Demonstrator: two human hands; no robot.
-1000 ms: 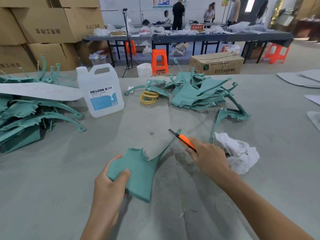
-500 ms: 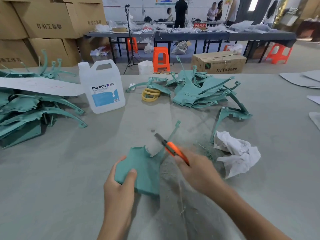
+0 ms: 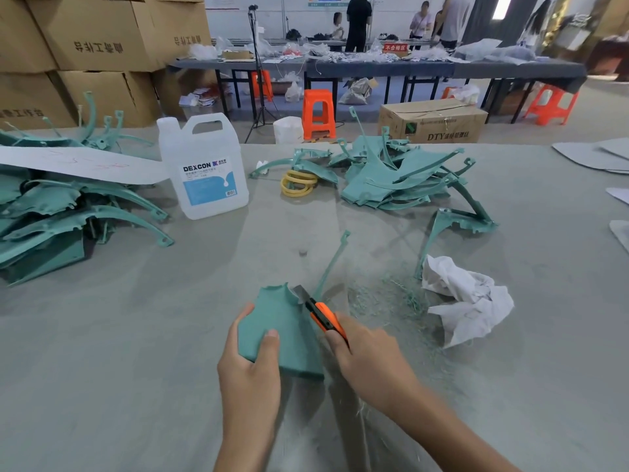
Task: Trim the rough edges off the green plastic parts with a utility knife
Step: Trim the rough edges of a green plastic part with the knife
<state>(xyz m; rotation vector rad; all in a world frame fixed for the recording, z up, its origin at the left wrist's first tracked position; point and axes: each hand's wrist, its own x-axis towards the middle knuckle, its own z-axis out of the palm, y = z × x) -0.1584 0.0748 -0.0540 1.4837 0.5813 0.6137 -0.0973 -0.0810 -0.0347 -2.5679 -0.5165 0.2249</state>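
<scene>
Head view looks down on a grey felt-covered table whose near edge is cut off by the frame. Behind its far left corner stand stacked cartons printed with dark characters too skewed to read. A left pile of green parts runs out of frame, partly hidden under a white sheet with faint red scrawl. A second, centre pile lies at the table's far edge, one loose part just to its right. Between the piles stands a clear jug labelled DEXCON, its small print illegible. On the floor beyond, a brown box reads DTY. A crumpled white cloth lies to the right of the hands. The green part being worked lies flat on the table near the person, its thin arm pointing away. The left hand grips its near left corner, thumb on top, fingers hidden beneath. The right hand is closed round the orange utility knife, the blade touching the part's notched top right edge. Yellow rings lie by the centre pile, and fine green shavings litter the felt beside the cloth. Since half a second ago the knife has slid left and nearer the person, onto that edge; the part has barely shifted.
</scene>
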